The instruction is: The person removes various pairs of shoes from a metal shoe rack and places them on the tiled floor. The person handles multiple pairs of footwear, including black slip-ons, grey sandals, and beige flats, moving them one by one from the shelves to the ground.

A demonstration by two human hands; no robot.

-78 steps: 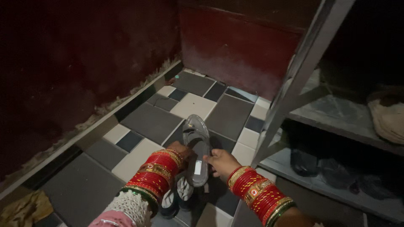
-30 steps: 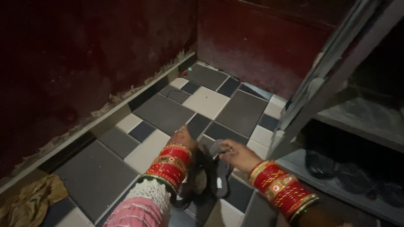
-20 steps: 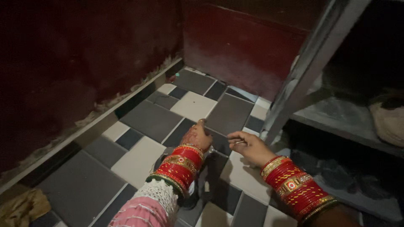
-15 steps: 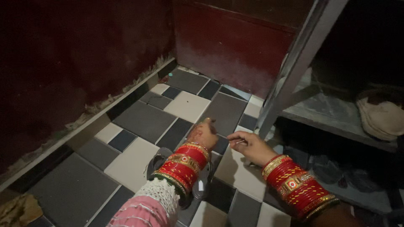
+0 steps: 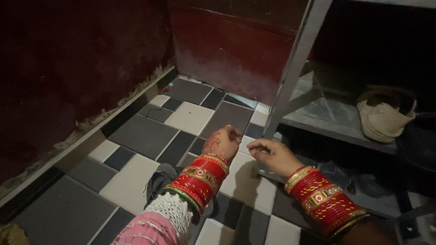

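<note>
Left hand (image 5: 222,141) hovers above dark sandal (image 5: 159,181); right hand (image 5: 272,156) beside.

Red-gold bangles (image 5: 200,174); grey-white checked floor tiles (image 5: 136,136) (maroon wall (image 5: 68,63)).

Dim light around me: dark red walls (image 5: 81,54) rise from the grey-and-white tiled floor (image 5: 145,131), with a grey metal shelf rack (image 5: 295,59) just right of it.

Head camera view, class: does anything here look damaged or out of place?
Yes. The maroon wall is crumbling along its base, leaving a ragged pale edge above the skirting. A dark sandal lies on the tiled floor, partly hidden under the left hand's forearm.
</note>
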